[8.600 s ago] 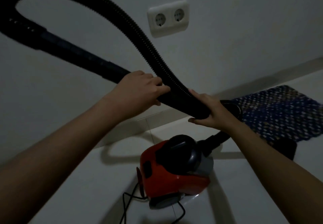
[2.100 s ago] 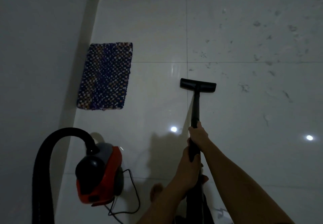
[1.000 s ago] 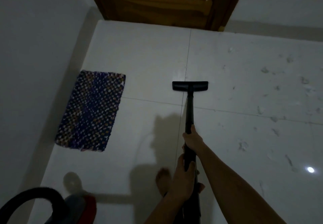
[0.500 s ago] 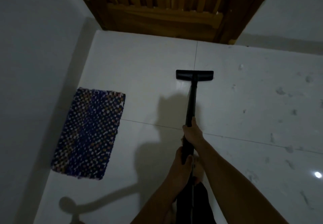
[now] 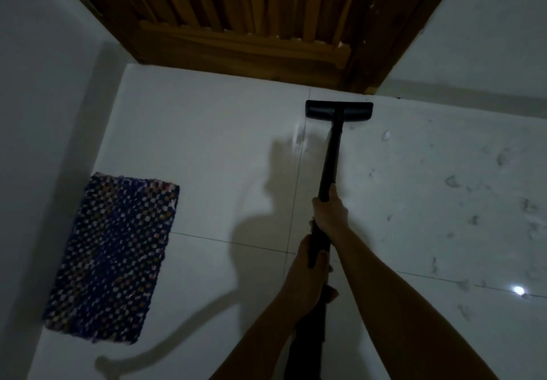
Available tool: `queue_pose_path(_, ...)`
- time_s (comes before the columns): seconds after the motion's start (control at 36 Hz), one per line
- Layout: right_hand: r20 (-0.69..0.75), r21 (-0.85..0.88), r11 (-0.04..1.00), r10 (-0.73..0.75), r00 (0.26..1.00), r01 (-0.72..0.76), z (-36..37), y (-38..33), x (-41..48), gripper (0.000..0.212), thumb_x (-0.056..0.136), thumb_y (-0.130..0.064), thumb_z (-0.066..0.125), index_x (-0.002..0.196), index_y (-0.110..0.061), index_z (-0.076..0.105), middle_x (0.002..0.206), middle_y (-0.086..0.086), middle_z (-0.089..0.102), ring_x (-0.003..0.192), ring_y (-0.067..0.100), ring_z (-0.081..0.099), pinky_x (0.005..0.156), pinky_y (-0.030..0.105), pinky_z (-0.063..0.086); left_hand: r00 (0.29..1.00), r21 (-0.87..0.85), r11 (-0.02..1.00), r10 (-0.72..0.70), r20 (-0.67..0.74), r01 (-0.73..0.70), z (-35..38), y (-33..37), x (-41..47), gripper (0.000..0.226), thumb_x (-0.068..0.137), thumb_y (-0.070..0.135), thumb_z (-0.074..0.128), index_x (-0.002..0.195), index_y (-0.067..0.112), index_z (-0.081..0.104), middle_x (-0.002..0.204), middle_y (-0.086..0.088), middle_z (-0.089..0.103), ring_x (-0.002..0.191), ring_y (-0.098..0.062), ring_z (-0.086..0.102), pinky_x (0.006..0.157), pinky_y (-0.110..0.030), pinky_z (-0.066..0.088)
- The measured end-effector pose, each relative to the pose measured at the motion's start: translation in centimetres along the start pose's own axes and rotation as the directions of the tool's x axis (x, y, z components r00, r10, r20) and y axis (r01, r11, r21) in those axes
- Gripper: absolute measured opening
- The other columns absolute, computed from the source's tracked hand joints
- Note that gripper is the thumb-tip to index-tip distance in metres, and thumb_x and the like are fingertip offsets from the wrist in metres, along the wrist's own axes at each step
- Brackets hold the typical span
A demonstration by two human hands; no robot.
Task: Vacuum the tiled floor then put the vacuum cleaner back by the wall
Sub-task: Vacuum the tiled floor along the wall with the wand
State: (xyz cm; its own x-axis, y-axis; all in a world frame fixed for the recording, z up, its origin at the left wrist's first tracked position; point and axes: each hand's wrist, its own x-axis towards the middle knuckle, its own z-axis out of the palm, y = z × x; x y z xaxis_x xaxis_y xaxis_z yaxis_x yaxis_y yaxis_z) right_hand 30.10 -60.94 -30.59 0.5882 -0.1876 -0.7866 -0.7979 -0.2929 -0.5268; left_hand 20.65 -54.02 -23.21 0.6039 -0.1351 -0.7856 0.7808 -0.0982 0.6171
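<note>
Head view: both hands, right hand [image 5: 329,213] ahead of left hand [image 5: 307,273], clasp the wand [image 5: 331,160].

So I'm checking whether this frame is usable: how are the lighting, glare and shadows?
Head view: dim overall, with a bluish cast; one small glare spot on the tiled floor; the person's shadow falls left of the wand; wide-angle bending skews the door.

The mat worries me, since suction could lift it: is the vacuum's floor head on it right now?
No, the floor head sits on bare tile near the wooden door, well apart from the mat.
</note>
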Motion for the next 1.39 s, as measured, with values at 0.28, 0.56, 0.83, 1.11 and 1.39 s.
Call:
queue_pose_path(0.28,-0.049,-0.024,1.000,-0.012,0.999,0.011,-5.4,-1.3,4.7,0.064,0.099,-0.019,0.042,0.154,-0.028,0.011,0.120,0.021,0.061,0.050,0.016,0.053,0.032,0.015,0.038,0.997,-0.087,0.995,-0.039,0.063,0.045,4.0,4.0,3.9,0.039,0.100,0.026,0.036,0.138,0.023,0.031,0.095,-0.007,0.051,0.058,-0.012,0.050,0.041,-0.015,0.046)
queue_pose_path(0.56,-0.100,-0.007,1.000,0.023,0.995,-0.024,-9.7,-0.3,5.3,0.065,0.098,-0.020,0.043,0.154,-0.029,0.010,0.121,0.022,0.061,0.051,0.016,0.054,0.037,0.019,0.042,0.991,-0.072,0.992,-0.101,0.092,0.108,7.9,5.5,4.5,0.037,0.100,0.025,0.037,0.137,0.020,0.034,0.082,-0.004,0.050,0.048,-0.013,0.048,0.037,-0.015,0.046)
queue_pose_path(0.83,-0.077,0.069,0.996,0.068,0.995,-0.063,-9.7,2.7,2.0,0.064,0.098,-0.016,0.044,0.154,-0.029,0.013,0.095,0.016,0.057,0.048,0.018,0.052,0.027,0.011,0.036,0.990,-0.039,0.994,-0.096,0.103,0.100,8.7,2.9,1.0,0.038,0.100,0.027,0.037,0.138,0.027,0.034,0.087,-0.002,0.051,0.058,-0.011,0.051,0.043,-0.016,0.047)
queue_pose_path(1.11,-0.060,0.077,0.996,0.056,0.997,-0.051,-9.3,5.9,-1.2,0.064,0.097,-0.018,0.045,0.152,-0.030,0.016,0.095,0.017,0.056,0.046,0.018,0.052,0.035,0.019,0.041,0.994,0.007,0.999,-0.055,0.097,0.054,9.5,-0.2,-2.5,0.037,0.100,0.028,0.036,0.136,0.025,0.035,0.087,-0.001,0.052,0.052,-0.011,0.052,0.048,-0.020,0.049)
queue_pose_path(1.39,-0.046,0.087,0.995,0.056,0.997,-0.051,-8.9,10.3,-4.0,0.063,0.098,-0.017,0.045,0.153,-0.028,0.017,0.104,0.019,0.059,0.049,0.019,0.052,0.029,0.013,0.038,0.994,-0.002,0.997,-0.079,0.076,0.080,10.7,-4.1,-5.7,0.036,0.099,0.027,0.037,0.135,0.024,0.036,0.088,-0.002,0.053,0.056,-0.012,0.054,0.049,-0.021,0.049)
